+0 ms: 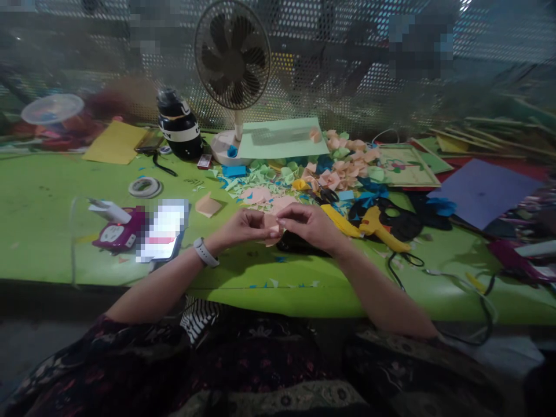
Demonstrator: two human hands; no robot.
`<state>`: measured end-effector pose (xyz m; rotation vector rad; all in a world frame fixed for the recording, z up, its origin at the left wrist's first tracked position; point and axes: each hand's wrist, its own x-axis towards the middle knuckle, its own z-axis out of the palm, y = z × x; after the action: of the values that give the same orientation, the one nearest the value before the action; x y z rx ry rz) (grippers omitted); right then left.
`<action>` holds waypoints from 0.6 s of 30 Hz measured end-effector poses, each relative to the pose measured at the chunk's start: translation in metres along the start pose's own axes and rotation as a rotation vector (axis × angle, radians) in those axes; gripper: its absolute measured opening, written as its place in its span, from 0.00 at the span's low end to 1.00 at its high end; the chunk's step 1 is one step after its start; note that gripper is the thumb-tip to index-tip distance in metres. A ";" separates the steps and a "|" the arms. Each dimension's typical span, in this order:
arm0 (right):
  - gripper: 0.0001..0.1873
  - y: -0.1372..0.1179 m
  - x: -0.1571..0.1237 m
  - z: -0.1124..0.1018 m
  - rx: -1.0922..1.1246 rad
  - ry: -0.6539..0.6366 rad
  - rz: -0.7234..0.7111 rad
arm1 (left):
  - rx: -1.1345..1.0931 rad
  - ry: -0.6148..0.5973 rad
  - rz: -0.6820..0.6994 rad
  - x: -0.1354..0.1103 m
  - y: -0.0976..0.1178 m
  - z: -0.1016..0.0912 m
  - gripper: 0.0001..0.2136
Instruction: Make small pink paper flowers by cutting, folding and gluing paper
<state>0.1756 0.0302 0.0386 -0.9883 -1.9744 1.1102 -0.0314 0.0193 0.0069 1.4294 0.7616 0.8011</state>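
Both my hands meet above the green table (39,220), pinching a small peach paper piece (271,223) between them. My left hand (243,227) grips its left side with closed fingers; a white watch (205,252) sits on that wrist. My right hand (310,225) pinches the right side, fingers curled over it. Just beyond my hands lie loose peach paper squares (269,200) and a heap of folded peach, green and blue paper pieces (347,162).
A yellow glue gun (377,227) with a black cord lies right of my hands. A phone (163,230), a tape roll (145,187), a black bottle (179,124) and a small fan (232,55) stand left and behind. Coloured paper sheets (482,191) lie right.
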 end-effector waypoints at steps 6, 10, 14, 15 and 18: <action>0.08 0.003 -0.001 0.007 -0.012 0.175 -0.034 | 0.067 0.183 0.164 0.003 -0.005 0.002 0.17; 0.08 0.003 -0.001 0.010 0.025 0.204 -0.015 | 0.059 0.274 0.220 0.003 -0.008 0.000 0.16; 0.09 0.004 0.000 0.011 0.082 0.176 0.024 | -0.048 0.279 0.222 0.005 -0.009 -0.001 0.16; 0.08 0.004 0.000 0.011 0.084 0.171 0.029 | -0.062 0.272 0.219 0.005 -0.008 -0.001 0.15; 0.08 0.003 0.000 0.010 0.063 0.163 0.028 | -0.098 0.254 0.217 0.006 -0.008 -0.002 0.15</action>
<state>0.1684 0.0272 0.0320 -1.0413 -1.7904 1.0653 -0.0297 0.0259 -0.0012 1.3514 0.7543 1.1892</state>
